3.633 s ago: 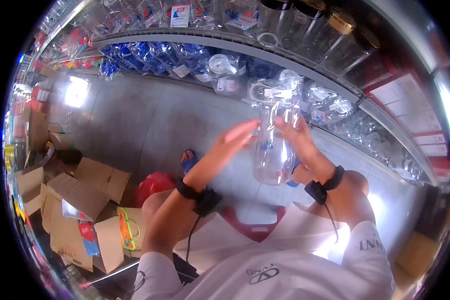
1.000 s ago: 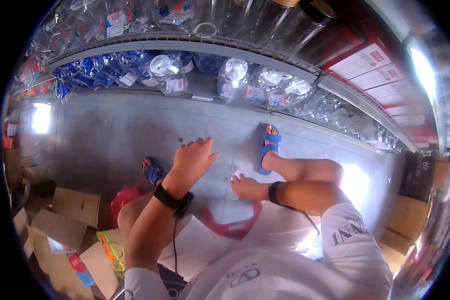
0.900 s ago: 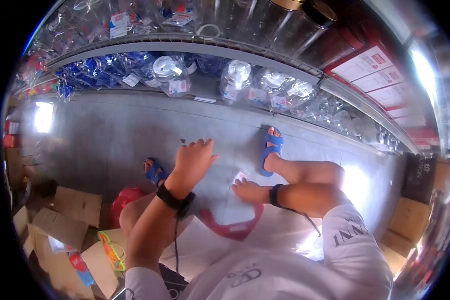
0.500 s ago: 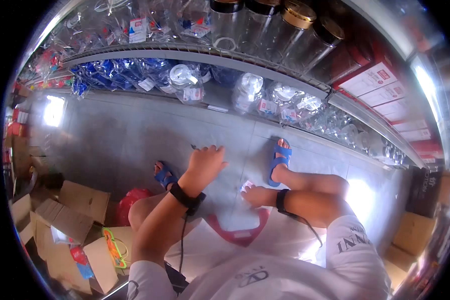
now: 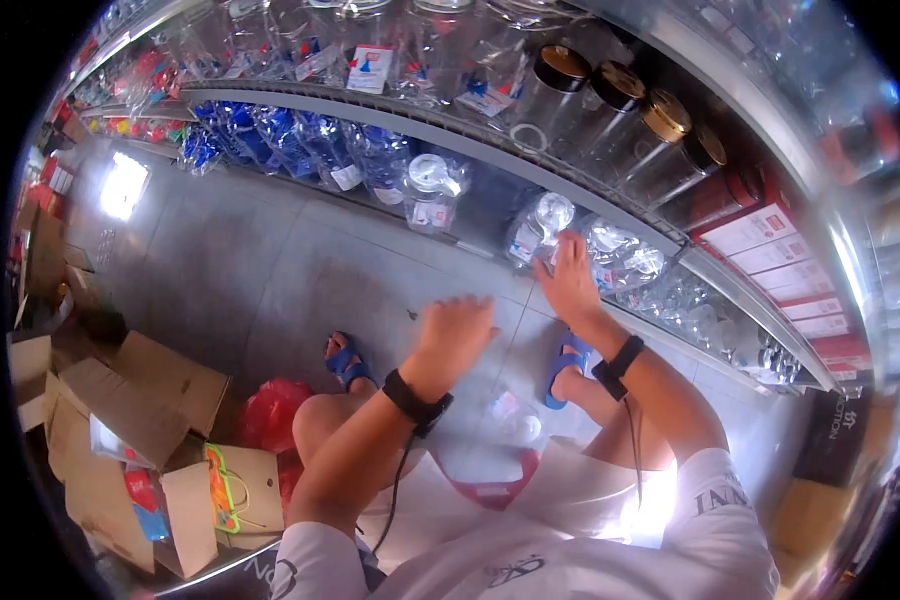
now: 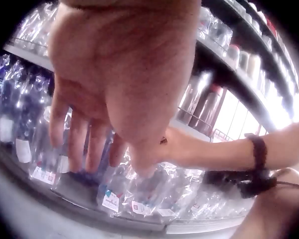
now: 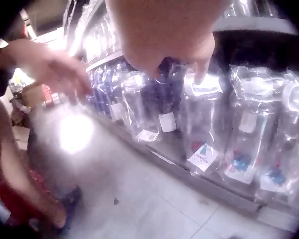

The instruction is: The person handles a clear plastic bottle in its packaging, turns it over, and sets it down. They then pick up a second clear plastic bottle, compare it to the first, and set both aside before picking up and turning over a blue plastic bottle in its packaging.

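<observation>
My right hand (image 5: 573, 285) reaches forward to the lower shelf, its fingers extended. In the head view it overlaps the front of the bagged clear water bottles. From the right wrist view, a fingertip is right at the white lid of one water bottle (image 7: 205, 119). My left hand (image 5: 450, 340) hovers over the floor, palm down, fingers loosely bent and holding nothing. In the left wrist view its fingers (image 6: 79, 144) hang down in front of the shelf. Another clear bottle (image 5: 515, 415) in plastic wrap is on the floor between my legs.
Blue wrapped bottles (image 5: 280, 140) line the lower shelf at left. Jars with black and gold lids (image 5: 665, 115) stand on the upper shelf, beside red-and-white boxes (image 5: 760, 240). Opened cardboard boxes (image 5: 120, 410) and a red plastic bag (image 5: 275, 412) lie at left.
Both hands held a wrapped bottle at first. The right hand then was low between my knees, and now has moved up and forward to the shelf. The left hand has shifted slightly right.
</observation>
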A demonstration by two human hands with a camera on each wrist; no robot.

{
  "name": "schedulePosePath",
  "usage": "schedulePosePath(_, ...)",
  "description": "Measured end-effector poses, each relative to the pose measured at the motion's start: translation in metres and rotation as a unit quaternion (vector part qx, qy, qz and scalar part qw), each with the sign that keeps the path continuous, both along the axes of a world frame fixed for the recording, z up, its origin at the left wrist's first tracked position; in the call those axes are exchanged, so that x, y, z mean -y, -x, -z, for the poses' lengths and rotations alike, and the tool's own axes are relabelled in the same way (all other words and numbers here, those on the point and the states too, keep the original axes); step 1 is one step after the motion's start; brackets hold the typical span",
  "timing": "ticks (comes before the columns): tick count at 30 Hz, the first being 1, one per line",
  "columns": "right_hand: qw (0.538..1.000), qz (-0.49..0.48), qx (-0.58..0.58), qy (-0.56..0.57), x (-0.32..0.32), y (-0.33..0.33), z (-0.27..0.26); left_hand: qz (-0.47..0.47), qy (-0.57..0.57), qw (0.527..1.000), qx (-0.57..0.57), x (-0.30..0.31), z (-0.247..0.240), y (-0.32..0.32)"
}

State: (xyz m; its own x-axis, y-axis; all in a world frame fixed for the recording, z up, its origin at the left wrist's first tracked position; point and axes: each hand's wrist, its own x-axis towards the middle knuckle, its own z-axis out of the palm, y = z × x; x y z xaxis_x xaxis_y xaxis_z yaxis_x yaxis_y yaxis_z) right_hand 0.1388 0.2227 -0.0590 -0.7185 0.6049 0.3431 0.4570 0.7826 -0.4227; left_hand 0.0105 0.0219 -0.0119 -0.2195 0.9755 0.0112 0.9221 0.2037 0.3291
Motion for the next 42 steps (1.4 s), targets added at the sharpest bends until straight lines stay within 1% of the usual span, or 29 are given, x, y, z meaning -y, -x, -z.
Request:
schedulePosePath(1,0.999,0.022,-0.025,-0.023,-0.007,0.009,-0.003,0.000,0.003,1.000,0.004,0.003,-0.004,0.000)
schedulePosePath(4,0.991,0.114,0.065,-0.021,-0.026,0.027,0.015,-0.007,-0.010,1.000,0.016,0.010,-0.008,0.002)
schedulePosePath(5,0.985,0.141,0.094,0.018,-0.033,0.032,0.024,-0.008,-0.018,1.000,0.019,0.011,-0.008,0.003)
schedulePosePath(8,0.982,0.172,0.061,0.058,-0.040,0.036,0.031,-0.004,-0.017,1.000,0.012,0.018,-0.012,0.009)
schedulePosePath(11,0.965,0.184,0.057,0.177,-0.034,0.029,0.016,-0.002,0.001,1.000,0.025,0.022,-0.011,0.014)
schedulePosePath(14,0.981,0.098,0.029,0.167,-0.023,0.017,0.001,-0.009,-0.043,0.998,0.046,0.022,-0.010,0.016)
schedulePosePath(15,0.977,0.078,0.032,0.197,-0.009,0.014,-0.021,-0.026,-0.038,0.997,0.067,0.019,-0.012,0.015)
schedulePosePath(16,0.972,0.058,0.035,0.226,0.010,0.013,-0.055,-0.043,-0.034,0.995,0.088,0.016,-0.015,0.013)
schedulePosePath(17,0.965,0.039,0.038,0.256,0.025,0.011,-0.075,-0.059,-0.029,0.992,0.108,0.012,-0.017,0.009)
schedulePosePath(20,0.964,0.002,-0.038,0.263,0.037,0.001,-0.077,-0.128,-0.097,0.968,0.195,-0.001,0.006,-0.001)
schedulePosePath(23,0.918,0.023,-0.091,0.384,0.029,-0.008,-0.060,-0.162,-0.177,0.952,0.188,-0.008,0.012,-0.005)
schedulePosePath(26,0.869,-0.003,-0.169,0.466,0.013,-0.016,-0.034,-0.168,-0.217,0.955,0.111,-0.006,0.000,-0.002)
schedulePosePath(27,0.870,-0.012,-0.155,0.468,0.007,-0.017,-0.028,-0.174,-0.184,0.955,0.156,-0.007,-0.006,0.000)
schedulePosePath(29,0.857,-0.032,-0.156,0.490,0.014,-0.013,-0.051,-0.190,-0.115,0.943,0.247,-0.008,-0.013,0.003)
schedulePosePath(30,0.852,-0.045,-0.157,0.498,0.015,-0.009,-0.065,-0.170,-0.144,0.940,0.259,-0.011,-0.008,0.006)
schedulePosePath(31,0.851,-0.046,-0.132,0.505,0.015,-0.009,-0.070,-0.151,-0.172,0.935,0.271,-0.013,-0.001,0.009)
schedulePosePath(32,0.840,-0.060,-0.171,0.512,0.014,-0.009,-0.071,-0.133,-0.199,0.929,0.283,-0.013,0.005,0.010)
schedulePosePath(34,0.811,-0.086,-0.248,0.523,0.014,-0.010,-0.074,-0.165,-0.191,0.895,0.368,-0.014,-0.006,0.004)
schedulePosePath(35,0.811,-0.115,-0.241,0.521,0.010,-0.015,-0.078,-0.178,-0.190,0.875,0.407,-0.017,-0.011,0.003)
schedulePosePath(36,0.825,-0.127,-0.214,0.507,0.006,-0.018,-0.076,-0.181,-0.179,0.835,0.487,-0.018,-0.012,0.003)
schedulePosePath(38,0.851,-0.152,-0.163,0.476,0.004,-0.021,-0.072,-0.183,-0.158,0.735,0.633,-0.017,-0.013,0.007)
schedulePosePath(39,0.803,-0.125,-0.131,0.568,0.012,-0.024,-0.068,-0.192,-0.122,0.650,0.725,-0.016,-0.014,0.011)
schedulePosePath(42,0.654,-0.153,-0.063,0.738,0.028,-0.023,-0.071,-0.067,-0.210,0.469,0.855,-0.014,-0.019,0.012)
